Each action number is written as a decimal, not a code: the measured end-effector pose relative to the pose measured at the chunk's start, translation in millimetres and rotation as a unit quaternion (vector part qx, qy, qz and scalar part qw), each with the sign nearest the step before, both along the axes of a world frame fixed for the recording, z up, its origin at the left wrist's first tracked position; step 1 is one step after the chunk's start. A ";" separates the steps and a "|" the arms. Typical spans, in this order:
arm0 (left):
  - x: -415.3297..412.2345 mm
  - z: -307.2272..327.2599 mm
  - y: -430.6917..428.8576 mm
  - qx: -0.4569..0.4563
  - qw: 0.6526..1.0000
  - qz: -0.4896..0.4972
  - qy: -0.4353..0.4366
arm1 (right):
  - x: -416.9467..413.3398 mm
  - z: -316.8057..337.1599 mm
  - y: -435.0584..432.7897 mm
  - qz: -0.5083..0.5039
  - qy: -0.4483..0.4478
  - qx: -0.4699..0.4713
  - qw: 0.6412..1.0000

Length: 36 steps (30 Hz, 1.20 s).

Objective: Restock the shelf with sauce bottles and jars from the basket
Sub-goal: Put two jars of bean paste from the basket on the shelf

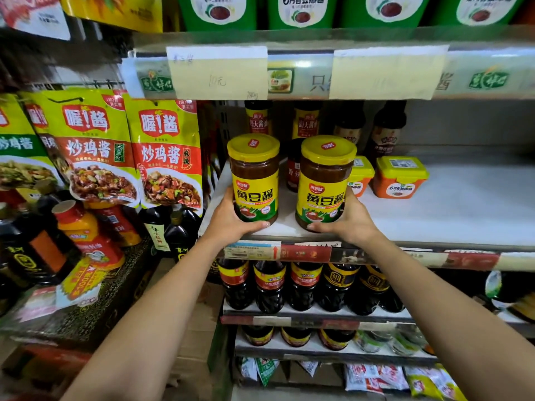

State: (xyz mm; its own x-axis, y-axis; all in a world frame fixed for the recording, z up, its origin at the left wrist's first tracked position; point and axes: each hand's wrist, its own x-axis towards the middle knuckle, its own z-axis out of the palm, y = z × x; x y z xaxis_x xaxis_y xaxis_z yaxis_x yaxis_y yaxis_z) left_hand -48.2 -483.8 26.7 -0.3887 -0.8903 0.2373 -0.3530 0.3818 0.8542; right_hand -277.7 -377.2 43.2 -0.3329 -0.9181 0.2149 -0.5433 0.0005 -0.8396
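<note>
Head view: I have a jar in each hand at the front left corner of the shelf (463,209). The left hand (231,222) curls round the lower body of the left jar (254,178), and the right hand (351,222) curls round the right jar (325,183). On each, the thumb lies across the front close to the base. The other fingers wrap behind the jar, where I cannot see them.

Both jars are upright, side by side but apart, with yellow lids up and labels facing me. Their bases are at the shelf's front edge, and I cannot tell whether they are set down or just above the board. Dark bottles (386,131) stand at the back of the shelf, and two small tubs (401,180) sit further right on it. Beyond those the board is bare. Sauce pouches (165,151) hang left of the shelf. The basket is not in view.

My judgement on handling: the jars are filled to the neck with dark paste, so each is probably heavy for one hand. They look rigid, and would be breakable if the wall is glass, which I cannot confirm. The glossy label looks slippery. The low wrap-around hold suits that weight, and the lid is no place to lift from. I would slide them back with bases flat, keeping clear of the bottles.
</note>
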 end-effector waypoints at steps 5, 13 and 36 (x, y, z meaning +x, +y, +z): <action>-2.3 -1.6 -0.2 0.011 1.000 0.015 0.002 | -0.2 -2.1 -2.1 0.007 0.012 -0.007 1.000; -1.7 -2.6 -0.4 0.006 1.000 0.025 0.000 | -2.0 -4.0 -4.2 -0.002 0.050 -0.005 0.999; -3.1 0.5 -2.1 0.025 0.999 0.019 -0.003 | -3.1 0.9 -0.2 0.003 0.019 0.015 1.000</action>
State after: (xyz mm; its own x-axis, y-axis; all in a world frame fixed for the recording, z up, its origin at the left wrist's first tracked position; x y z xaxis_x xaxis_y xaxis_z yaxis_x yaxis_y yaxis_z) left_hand -51.3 -485.9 27.2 -0.3553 -0.9154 0.1891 -0.3725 0.3242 0.8695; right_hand -280.8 -377.3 44.1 -0.3197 -0.9263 0.1994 -0.5740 0.0219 -0.8185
